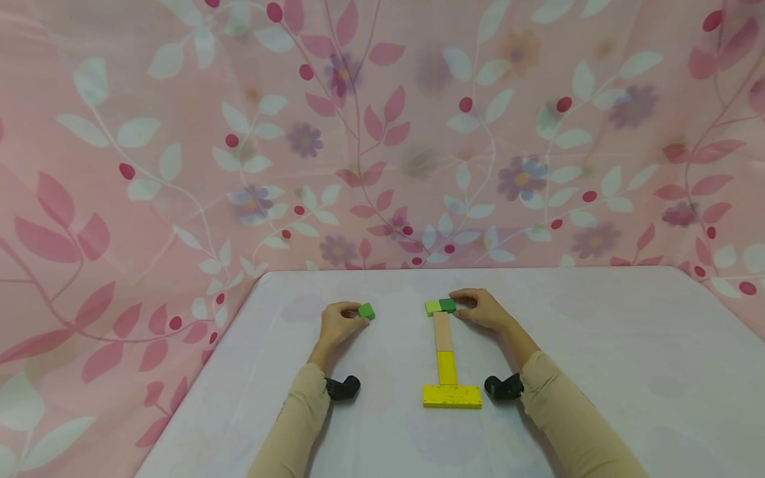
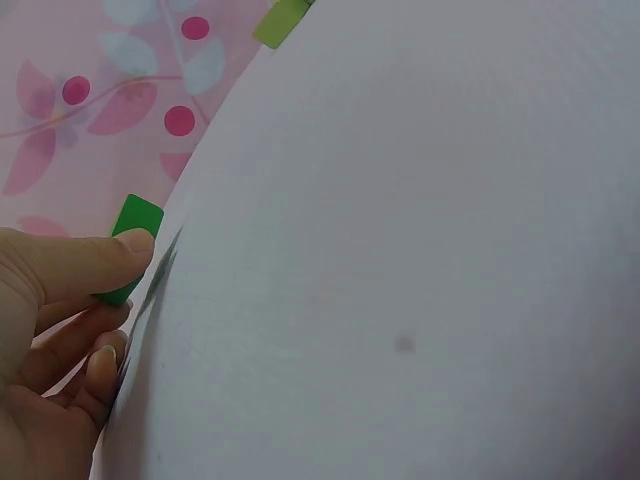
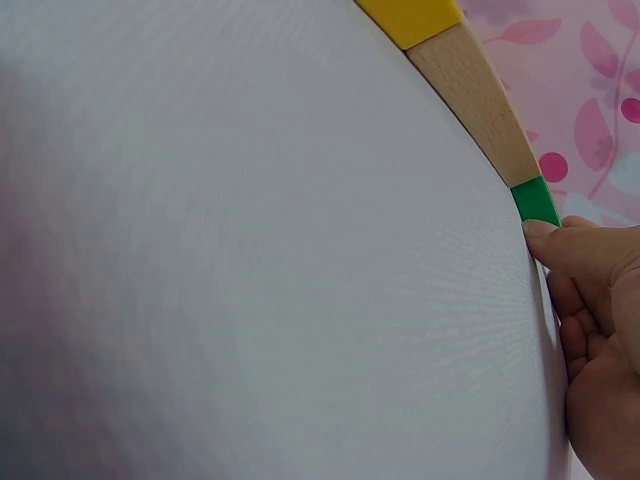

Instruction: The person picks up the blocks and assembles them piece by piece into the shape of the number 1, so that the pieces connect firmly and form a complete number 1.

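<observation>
Between thumb and fingers, my left hand (image 1: 342,325) pinches a green block (image 1: 366,311), which also shows in the left wrist view as a green block (image 2: 137,222). To the right, my right hand (image 1: 485,309) holds a dark green block (image 1: 447,305) by its right side. That block lies against a light green block (image 1: 433,307). Below the pair runs a plain wooden block (image 1: 442,331), then an upright yellow block (image 1: 446,367), ending at a wide yellow block (image 1: 451,396) laid crosswise. In the right wrist view the thumb touches the green block (image 3: 536,202) beside the wood.
A white-covered table (image 1: 263,411) bears everything. Behind it hangs a pink floral cloth (image 1: 382,146). A black wrist device (image 1: 344,388) sits at the left sleeve, another black device (image 1: 503,387) at the right sleeve, near the wide yellow block.
</observation>
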{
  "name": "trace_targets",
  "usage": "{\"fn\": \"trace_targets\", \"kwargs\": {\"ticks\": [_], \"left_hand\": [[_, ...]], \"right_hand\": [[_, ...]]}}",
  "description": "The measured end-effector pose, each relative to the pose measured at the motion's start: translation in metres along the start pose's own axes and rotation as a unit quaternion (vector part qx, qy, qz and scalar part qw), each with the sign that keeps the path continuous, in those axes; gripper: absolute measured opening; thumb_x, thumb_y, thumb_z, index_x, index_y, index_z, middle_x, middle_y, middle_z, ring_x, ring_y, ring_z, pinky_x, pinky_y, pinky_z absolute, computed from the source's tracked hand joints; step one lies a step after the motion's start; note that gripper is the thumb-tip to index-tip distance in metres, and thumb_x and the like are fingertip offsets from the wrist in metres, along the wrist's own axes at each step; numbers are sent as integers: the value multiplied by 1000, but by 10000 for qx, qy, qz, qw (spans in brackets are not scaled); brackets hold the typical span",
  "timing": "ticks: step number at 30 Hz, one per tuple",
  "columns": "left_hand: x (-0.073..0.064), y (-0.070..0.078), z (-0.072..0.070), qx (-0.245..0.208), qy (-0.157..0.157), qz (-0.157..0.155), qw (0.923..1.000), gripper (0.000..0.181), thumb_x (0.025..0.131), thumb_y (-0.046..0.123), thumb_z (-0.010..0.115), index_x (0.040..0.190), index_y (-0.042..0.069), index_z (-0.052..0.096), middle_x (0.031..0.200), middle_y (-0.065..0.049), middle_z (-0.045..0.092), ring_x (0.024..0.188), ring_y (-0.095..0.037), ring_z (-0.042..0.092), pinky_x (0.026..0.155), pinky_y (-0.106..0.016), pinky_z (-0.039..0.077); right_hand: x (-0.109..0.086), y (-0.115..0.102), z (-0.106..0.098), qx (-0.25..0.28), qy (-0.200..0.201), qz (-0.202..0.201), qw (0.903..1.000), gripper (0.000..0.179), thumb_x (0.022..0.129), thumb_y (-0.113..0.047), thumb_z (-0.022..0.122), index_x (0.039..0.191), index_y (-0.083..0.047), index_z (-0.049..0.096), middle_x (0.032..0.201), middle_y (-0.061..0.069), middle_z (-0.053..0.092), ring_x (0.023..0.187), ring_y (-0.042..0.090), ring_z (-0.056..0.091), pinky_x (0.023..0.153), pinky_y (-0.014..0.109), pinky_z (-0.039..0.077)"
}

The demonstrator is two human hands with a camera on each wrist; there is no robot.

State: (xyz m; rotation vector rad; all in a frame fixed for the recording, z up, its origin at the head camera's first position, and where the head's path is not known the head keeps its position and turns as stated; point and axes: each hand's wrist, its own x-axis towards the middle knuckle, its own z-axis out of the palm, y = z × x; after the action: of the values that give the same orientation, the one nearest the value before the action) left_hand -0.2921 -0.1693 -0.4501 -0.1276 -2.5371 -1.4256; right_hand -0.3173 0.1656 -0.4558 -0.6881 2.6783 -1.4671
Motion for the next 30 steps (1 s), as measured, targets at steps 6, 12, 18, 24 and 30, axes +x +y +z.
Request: {"fn": "trace_targets", "kwargs": {"ticks": [6,12,18,24,30], "left_hand": [[0,4,5,-7,-69,75,9999,34,68,4,81,100,-5,71,89,-16,69,79,-23,62,70,-31,50],[1,7,10,-98,-151,81,9998,34,69,4,80,100,-5,71,89,-17,69,79,-22,61,69,-28,49],[1,10,16,-50,-176,101,9998,34,68,4,80,99,-5,71,89,-16,69,80,-23,61,69,-28,49],[2,13,22,-70,-229,117,9996,34,68,5,81,98,-5,71,87,-15,68,78,-20,59,67,-26,47],[2,19,27,-86,-279,216,9993,34,67,4,82,98,-6,71,87,-16,68,77,-22,60,69,-27,48]], "right_hand": [[0,1,-1,18,3,-41,10000,39,83,-1,67,119,10,58,119,25,58,109,38,53,98,52,38],[0,3,0,41,16,-31,10000,39,83,-1,67,119,9,58,119,25,59,108,38,53,98,52,38],[0,4,2,4,1,22,10000,39,83,-1,66,120,7,59,120,24,59,109,37,53,99,50,39],[-1,4,1,-20,-11,0,10000,39,83,-1,66,121,8,58,121,24,58,110,37,53,99,50,39],[-1,2,0,-31,-17,-5,10000,39,83,-1,66,121,8,57,121,25,58,110,37,53,99,50,39]]}}
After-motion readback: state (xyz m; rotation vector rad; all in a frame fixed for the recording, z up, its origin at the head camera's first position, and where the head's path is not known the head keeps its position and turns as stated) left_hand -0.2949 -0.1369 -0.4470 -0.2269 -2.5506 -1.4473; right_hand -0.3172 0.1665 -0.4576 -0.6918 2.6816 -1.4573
